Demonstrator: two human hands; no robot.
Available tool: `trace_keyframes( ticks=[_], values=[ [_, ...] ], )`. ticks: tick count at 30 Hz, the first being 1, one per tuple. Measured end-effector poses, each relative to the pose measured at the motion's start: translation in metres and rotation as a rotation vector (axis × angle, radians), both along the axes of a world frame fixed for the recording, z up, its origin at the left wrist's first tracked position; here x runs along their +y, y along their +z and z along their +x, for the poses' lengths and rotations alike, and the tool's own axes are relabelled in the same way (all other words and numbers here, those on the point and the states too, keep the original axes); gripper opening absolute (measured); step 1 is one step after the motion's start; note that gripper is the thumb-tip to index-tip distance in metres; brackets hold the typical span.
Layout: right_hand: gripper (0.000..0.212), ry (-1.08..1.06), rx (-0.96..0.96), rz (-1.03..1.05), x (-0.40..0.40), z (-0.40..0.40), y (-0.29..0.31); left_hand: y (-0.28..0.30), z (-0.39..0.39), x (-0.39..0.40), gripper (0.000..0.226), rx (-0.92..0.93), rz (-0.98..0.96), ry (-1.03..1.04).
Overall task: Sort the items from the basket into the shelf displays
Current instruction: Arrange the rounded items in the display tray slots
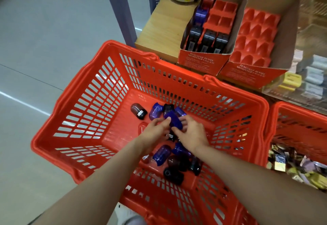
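Blue sharpener point(174, 119) sits mid-basket, pinched between both hands: left hand point(155, 129) fingertips on its left side, right hand point(192, 132) curled round its near end, likely gathering it for shelving. Loose sharpeners point(161, 154) litter the red basket point(85, 111) floor. Half-filled display box point(210, 30) waits far right on the shelf point(162, 28), slots open.

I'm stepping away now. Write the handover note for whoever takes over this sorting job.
Left hand and right hand: both down in the red basket, together gripping one blue sharpener.
Loose sharpeners, blue and dark, lie around the hands on the basket floor.
Left display box on the shelf: partly filled, several slots empty.
Right display box: red tray looks empty.
Left to do: nearly everything; carry sharpeners up and fill both boxes.
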State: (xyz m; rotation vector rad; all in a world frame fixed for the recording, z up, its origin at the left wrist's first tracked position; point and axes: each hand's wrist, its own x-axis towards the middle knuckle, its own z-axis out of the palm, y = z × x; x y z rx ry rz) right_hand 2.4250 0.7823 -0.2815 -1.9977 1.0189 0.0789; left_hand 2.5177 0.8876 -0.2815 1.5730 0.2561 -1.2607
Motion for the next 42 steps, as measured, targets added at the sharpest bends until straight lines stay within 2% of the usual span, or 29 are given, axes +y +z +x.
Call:
trace_keyframes(
  ticks=[2, 4, 6, 8, 10, 13, 15, 18, 22, 26, 29, 33, 36, 40, 42],
  values=[
    [0.031, -0.021, -0.110, 0.153, 0.016, -0.001, 0.010, 0.004, -0.005, -0.007, 0.041, 0.074, -0.061, 0.076],
    [0.034, 0.027, -0.122, 0.215, 0.022, -0.004, 0.015, 0.008, -0.005, -0.011, 0.038, 0.046, -0.067, 0.191],
    [0.037, 0.091, -0.024, 0.103, 0.014, -0.005, 0.013, 0.009, 0.000, -0.010, 0.033, -0.007, -0.027, 0.268],
    [0.037, 0.030, 0.101, -0.056, 0.000, -0.005, 0.008, 0.010, 0.008, -0.005, 0.025, -0.014, 0.007, 0.302],
    [0.039, -0.061, 0.175, -0.131, -0.015, 0.000, 0.002, 0.011, 0.018, 0.001, 0.018, -0.030, 0.063, 0.253],
    [0.047, -0.074, 0.253, -0.154, -0.024, 0.018, -0.014, 0.012, 0.027, 0.013, 0.009, -0.040, 0.096, 0.158],
    [0.042, -0.127, 0.279, -0.157, -0.018, 0.029, -0.027, 0.009, 0.031, 0.020, 0.019, -0.063, 0.100, 0.132],
    [0.027, -0.280, 0.226, -0.134, -0.009, 0.035, -0.037, 0.005, 0.035, 0.022, 0.025, -0.246, 0.156, 0.080],
    [0.026, -0.280, 0.037, -0.028, -0.013, 0.025, -0.024, 0.009, 0.040, 0.017, 0.022, -0.447, 0.240, 0.074],
    [0.020, -0.234, -0.056, 0.168, -0.026, 0.018, 0.014, 0.026, 0.038, 0.011, 0.023, -0.545, 0.249, 0.025],
    [0.015, -0.143, -0.084, 0.247, -0.035, 0.020, 0.057, 0.052, 0.031, 0.010, 0.026, -0.598, 0.183, -0.040],
    [0.024, -0.040, -0.154, 0.431, -0.038, 0.018, 0.133, 0.109, 0.032, 0.014, 0.014, -0.624, 0.025, -0.095],
    [0.024, 0.104, -0.182, 0.435, -0.037, 0.010, 0.197, 0.162, 0.036, 0.019, 0.012, -0.605, -0.003, -0.187],
    [0.021, 0.202, -0.275, 0.409, -0.029, -0.006, 0.269, 0.231, 0.027, 0.025, 0.025, -0.435, -0.203, -0.204],
    [0.018, 0.193, -0.324, 0.399, -0.023, -0.014, 0.292, 0.257, 0.019, 0.027, 0.043, -0.469, -0.259, -0.215]
  ],
)
